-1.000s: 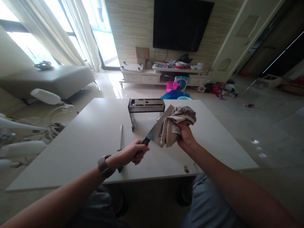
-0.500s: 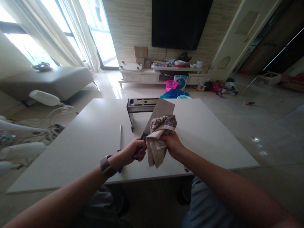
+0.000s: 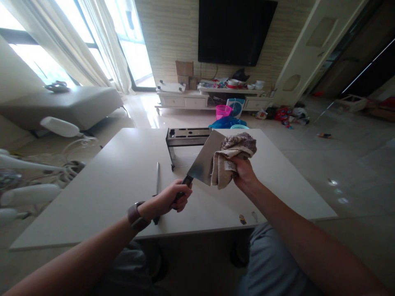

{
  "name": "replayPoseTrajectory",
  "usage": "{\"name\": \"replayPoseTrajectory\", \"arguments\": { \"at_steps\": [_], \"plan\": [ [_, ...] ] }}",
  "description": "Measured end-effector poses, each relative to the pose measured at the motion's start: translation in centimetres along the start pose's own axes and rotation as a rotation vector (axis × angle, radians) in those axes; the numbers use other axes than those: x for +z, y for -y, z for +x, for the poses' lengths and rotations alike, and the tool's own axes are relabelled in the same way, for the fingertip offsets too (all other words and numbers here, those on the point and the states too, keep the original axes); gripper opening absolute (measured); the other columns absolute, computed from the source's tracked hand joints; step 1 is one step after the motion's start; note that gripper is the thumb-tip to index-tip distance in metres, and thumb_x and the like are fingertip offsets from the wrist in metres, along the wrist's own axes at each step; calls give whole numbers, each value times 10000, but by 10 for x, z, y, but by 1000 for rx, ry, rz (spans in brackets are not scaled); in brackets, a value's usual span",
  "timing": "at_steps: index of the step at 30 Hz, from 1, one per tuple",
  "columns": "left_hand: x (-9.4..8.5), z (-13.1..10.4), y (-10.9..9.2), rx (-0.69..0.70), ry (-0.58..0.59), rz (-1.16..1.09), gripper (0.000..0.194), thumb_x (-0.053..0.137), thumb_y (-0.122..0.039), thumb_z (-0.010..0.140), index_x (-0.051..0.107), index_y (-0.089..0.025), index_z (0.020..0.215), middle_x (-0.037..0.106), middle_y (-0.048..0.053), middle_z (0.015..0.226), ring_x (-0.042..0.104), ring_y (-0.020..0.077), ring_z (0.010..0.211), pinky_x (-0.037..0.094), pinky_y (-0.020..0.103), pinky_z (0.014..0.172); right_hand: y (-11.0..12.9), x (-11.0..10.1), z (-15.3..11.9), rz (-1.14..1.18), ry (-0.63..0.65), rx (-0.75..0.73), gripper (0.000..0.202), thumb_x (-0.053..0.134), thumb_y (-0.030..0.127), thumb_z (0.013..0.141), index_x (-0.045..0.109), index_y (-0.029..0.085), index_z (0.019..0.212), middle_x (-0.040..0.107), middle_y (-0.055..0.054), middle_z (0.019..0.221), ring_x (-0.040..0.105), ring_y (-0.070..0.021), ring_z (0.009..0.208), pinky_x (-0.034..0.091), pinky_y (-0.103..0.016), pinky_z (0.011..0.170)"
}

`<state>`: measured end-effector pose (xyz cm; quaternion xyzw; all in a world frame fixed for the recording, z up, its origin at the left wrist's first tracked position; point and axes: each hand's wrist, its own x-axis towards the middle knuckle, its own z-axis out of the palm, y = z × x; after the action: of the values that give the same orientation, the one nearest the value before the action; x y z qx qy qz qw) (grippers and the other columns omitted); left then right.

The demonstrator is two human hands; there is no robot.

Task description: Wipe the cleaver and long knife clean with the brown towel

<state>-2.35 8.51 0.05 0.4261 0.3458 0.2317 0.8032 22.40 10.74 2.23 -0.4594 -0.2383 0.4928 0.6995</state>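
A wide-bladed cleaver [image 3: 203, 158] is raised over the white table, its blade slanting up to the right. My left hand [image 3: 177, 196] is wrapped round its black handle. In my right hand [image 3: 245, 174] is a bunched brown and beige cloth [image 3: 226, 164] with a white tag, lying against the right side of the blade and covering part of it. The fingers of my right hand are partly hidden by the cloth. A sharpening rod [image 3: 157, 176] with a black handle lies on the table beside my left wrist.
The white table [image 3: 108, 197] bears a black-edged rack [image 3: 189, 133] at its far edge. Two small items, one a sticker-like figure [image 3: 242, 219], are by the near edge. Beyond stand a pink basket [image 3: 222, 111] and a blue bag [image 3: 226, 122].
My right hand and the cloth have moved right and up along the blade, uncovering its part near the handle. My left hand has barely shifted, still on the handle.
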Motion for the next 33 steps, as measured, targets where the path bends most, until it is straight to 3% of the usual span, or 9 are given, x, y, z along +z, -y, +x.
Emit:
{"name": "replayPoseTrajectory", "arguments": {
  "at_steps": [5, 15, 33],
  "plan": [
    [-4, -2, 4, -32, -31, 33, 191, 653, -214, 718, 465, -215, 687, 360, -118, 397, 255, 56, 300, 328, 190, 335, -9, 0, -7, -14, 35, 79, 342, 853, 164, 478, 736, 205, 797, 782, 29, 782, 703, -181, 706, 574, -308, 697],
    [-11, 4, 8, -20, 10, 31, 243, 650, -258, 718, 457, -206, 578, 347, -94, 382, 273, 57, 298, 341, 206, 350, -40, 18, -53, -104, 201, 261, 385, 857, 218, 491, 778, 181, 866, 811, -40, 886, 717, -237, 803, 551, -353, 765],
    [-7, 1, 4, -50, 7, 33, 287, 670, -273, 704, 456, -197, 530, 361, -84, 400, 277, 46, 298, 332, 203, 352, -40, 16, -50, -123, 174, 283, 375, 833, 200, 467, 767, 173, 835, 799, -40, 846, 703, -239, 767, 543, -349, 717]
  ]
}}
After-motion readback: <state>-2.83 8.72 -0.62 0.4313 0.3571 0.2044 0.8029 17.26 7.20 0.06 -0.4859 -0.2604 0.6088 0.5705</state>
